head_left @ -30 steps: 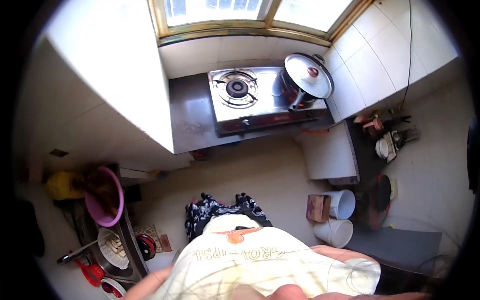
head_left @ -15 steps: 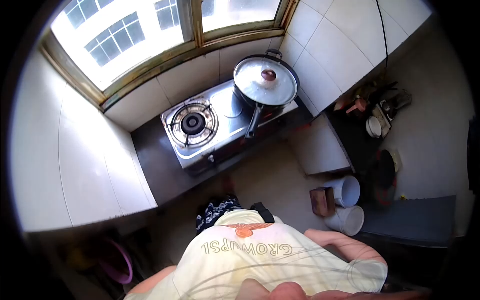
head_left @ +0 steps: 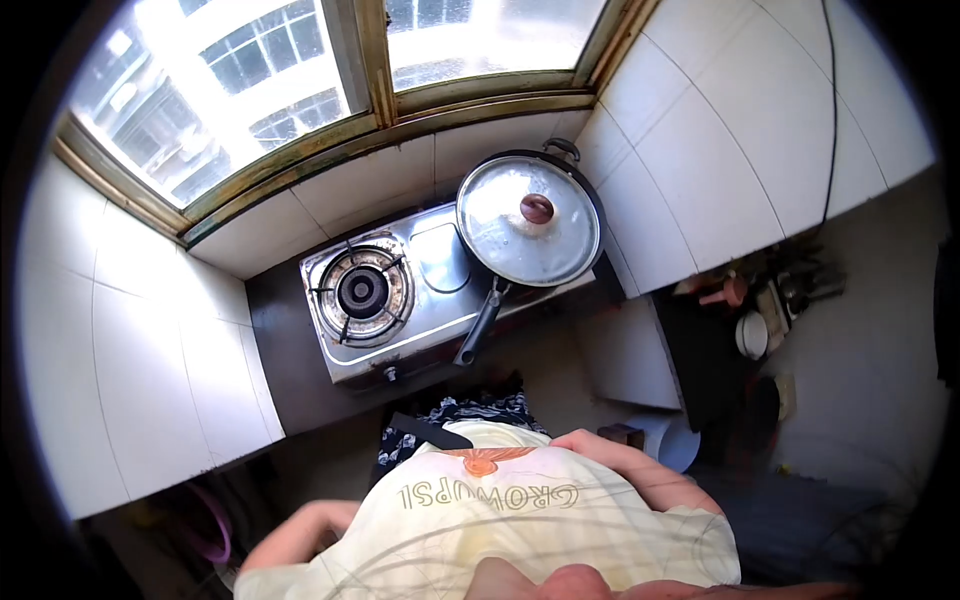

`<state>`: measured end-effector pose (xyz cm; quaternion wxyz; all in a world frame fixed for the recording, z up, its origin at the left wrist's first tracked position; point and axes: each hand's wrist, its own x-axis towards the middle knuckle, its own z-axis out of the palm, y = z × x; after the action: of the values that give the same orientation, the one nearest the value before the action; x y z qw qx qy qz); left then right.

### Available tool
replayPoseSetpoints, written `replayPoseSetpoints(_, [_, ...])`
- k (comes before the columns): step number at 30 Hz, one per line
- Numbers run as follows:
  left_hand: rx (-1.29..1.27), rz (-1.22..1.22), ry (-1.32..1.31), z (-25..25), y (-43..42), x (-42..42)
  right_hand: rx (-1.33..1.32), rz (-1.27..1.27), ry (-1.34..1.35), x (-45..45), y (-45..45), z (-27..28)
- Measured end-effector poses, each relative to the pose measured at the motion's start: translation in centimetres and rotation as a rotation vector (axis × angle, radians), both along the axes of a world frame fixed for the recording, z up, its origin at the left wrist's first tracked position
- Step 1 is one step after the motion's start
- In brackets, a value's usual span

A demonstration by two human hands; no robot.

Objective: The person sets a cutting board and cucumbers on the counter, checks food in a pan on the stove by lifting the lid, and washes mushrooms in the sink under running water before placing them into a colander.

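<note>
Both my arms hang beside the pale yellow shirt (head_left: 485,510), bent toward the waist. My right hand (head_left: 577,440) shows only in part at the shirt's right edge, its fingers hidden. My left forearm (head_left: 305,525) runs behind the shirt, which covers the left hand. A black strap (head_left: 430,430) sticks out at my waist, above dark patterned trousers (head_left: 475,405). In front of me stands a two-burner gas stove (head_left: 405,345). A wok (head_left: 595,245) with a glass lid (head_left: 500,215) sits on its right burner, the long handle (head_left: 480,330) pointing toward me. Neither hand touches these.
The left burner (head_left: 362,291) is bare, with its pot supports showing. A window (head_left: 290,160) and white tiled walls (head_left: 690,180) enclose the counter (head_left: 290,360). To the right, a lower dark shelf (head_left: 690,350) holds a white bowl (head_left: 751,335) and utensils. A bucket (head_left: 675,445) stands below it.
I have come closer to the stove, and it appears larger and lower in view. More of my left forearm shows. The waist strap now points left. The lidded wok stays on its burner.
</note>
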<state>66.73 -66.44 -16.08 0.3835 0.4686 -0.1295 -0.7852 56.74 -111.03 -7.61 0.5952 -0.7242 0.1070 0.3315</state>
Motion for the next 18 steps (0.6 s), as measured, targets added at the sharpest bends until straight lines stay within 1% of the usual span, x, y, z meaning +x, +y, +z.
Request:
replayPoseSetpoints(1, [-0.05,-0.09,-0.072,6.8,-6.0,4.1,0.037,0.075,0.084,1.2,-2.0,1.4])
replayPoseSetpoints(2, [-0.126,-0.214,-0.146,5.1,-7.7,5.2,0.075,0.146,0.175,2.3,-3.7,2.6])
replayPoseSetpoints(3, [-0.082,-0.305,-0.215,8.2,-11.8,7.1,0.018,0.219,0.142,3.2,-5.2,3.2])
replayPoseSetpoints(4, [-0.037,-0.29,-0.328,9.2,-14.3,7.4,0.016,0.239,0.14,3.6,-6.5,3.3])
replayPoseSetpoints(5, [-0.046,-0.381,-0.609,9.9,-16.6,7.6,-0.041,0.3,0.066,4.2,-7.8,3.5])
replayPoseSetpoints(6, [0.014,-0.442,-0.776,11.8,-19.0,8.2,-0.092,0.36,-0.001,4.6,-8.9,3.7])
replayPoseSetpoints(7, [0.011,-0.402,-0.967,13.6,-20.6,8.6,-0.199,0.439,-0.19,5.4,-10.8,4.5])
replayPoseSetpoints(8, [-0.111,-0.157,-1.186,14.4,-21.0,9.2,-0.239,0.364,-0.357,7.0,-12.5,7.8])
replayPoseSetpoints(10, [-0.155,0.363,-1.49,22.6,-22.9,10.9,-0.441,0.085,-0.861,9.9,-16.2,15.5])
replayPoseSetpoints(11, [-0.198,0.54,-1.726,26.4,-23.2,11.3,-0.538,-0.209,-1.096,9.3,-17.5,19.3])
replayPoseSetpoints(12, [-0.308,0.781,-1.994,29.8,-23.6,10.9,-0.52,-0.313,-1.651,9.8,-19.1,23.1])
replayPoseSetpoints(13, [-0.528,1.053,-2.016,31.8,-22.6,10.3,-0.429,-0.403,-1.976,9.6,-20.0,26.4])
replayPoseSetpoints(14, [-0.751,1.205,-2.067,33.3,-21.6,9.5,-0.31,-0.393,-2.205,8.7,-20.2,29.1])
replayPoseSetpoints(15, [-0.974,1.211,-2.123,34.8,-21.4,8.3,-0.215,-0.305,-2.374,8.1,-19.8,31.2])
replayPoseSetpoints(16, [-1.163,1.12,-2.151,36.2,-21.5,7.3,-0.178,-0.159,-2.452,7.8,-18.9,32.5])
replayPoseSetpoints(17, [-1.291,0.993,-2.15,37.3,-22.2,6.5,-0.195,-0.028,-2.475,7.7,-18.0,33.3])
replayPoseSetpoints(18, [-1.364,0.875,-2.127,37.9,-23.3,6.0,-0.222,0.082,-2.461,7.8,-17.3,33.7])
